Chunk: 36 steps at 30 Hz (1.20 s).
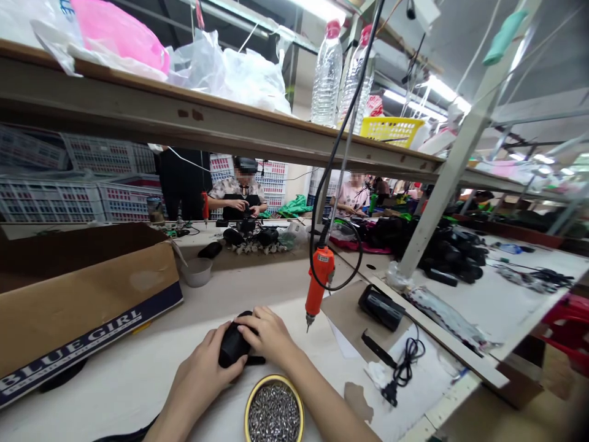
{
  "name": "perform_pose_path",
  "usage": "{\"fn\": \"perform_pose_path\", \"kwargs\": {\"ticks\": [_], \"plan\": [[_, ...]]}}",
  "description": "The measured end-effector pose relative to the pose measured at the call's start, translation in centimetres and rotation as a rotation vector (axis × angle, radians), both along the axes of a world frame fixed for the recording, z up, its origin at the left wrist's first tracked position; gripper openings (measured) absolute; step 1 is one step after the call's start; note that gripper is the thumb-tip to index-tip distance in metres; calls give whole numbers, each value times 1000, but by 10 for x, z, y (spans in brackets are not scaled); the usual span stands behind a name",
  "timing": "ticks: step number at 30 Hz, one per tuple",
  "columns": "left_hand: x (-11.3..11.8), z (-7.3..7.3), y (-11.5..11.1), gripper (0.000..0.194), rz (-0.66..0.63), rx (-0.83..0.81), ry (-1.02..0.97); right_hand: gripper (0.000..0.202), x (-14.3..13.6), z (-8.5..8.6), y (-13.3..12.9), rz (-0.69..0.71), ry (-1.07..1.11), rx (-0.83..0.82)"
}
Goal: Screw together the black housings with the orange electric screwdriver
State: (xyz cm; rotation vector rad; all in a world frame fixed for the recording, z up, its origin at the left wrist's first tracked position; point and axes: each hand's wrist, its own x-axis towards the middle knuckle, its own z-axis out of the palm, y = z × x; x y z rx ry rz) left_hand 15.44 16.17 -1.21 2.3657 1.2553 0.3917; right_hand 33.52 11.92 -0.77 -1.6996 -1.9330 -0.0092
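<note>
matt black plastic housing (234, 345), shiny metal screws (273, 415), brown cardboard box (87, 294)

An orange electric screwdriver (319, 283) hangs on a cable above the workbench (138, 368). A cardboard box (78, 294) sits left; a round tin of screws (273, 412) lies near.

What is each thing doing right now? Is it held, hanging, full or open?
black part: held in both hands
left hand: shut on the black part
right hand: shut on the black part
orange electric screwdriver: hanging, untouched
round tin: full of screws
cardboard box: open
</note>
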Motion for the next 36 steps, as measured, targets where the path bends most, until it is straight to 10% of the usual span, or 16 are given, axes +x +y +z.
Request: {"fn": "perform_pose_path", "kwargs": {"ticks": [36], "plan": [[4, 1, -8, 58, 4, 34, 14, 18, -4, 3, -4, 8, 111, 16]]}}
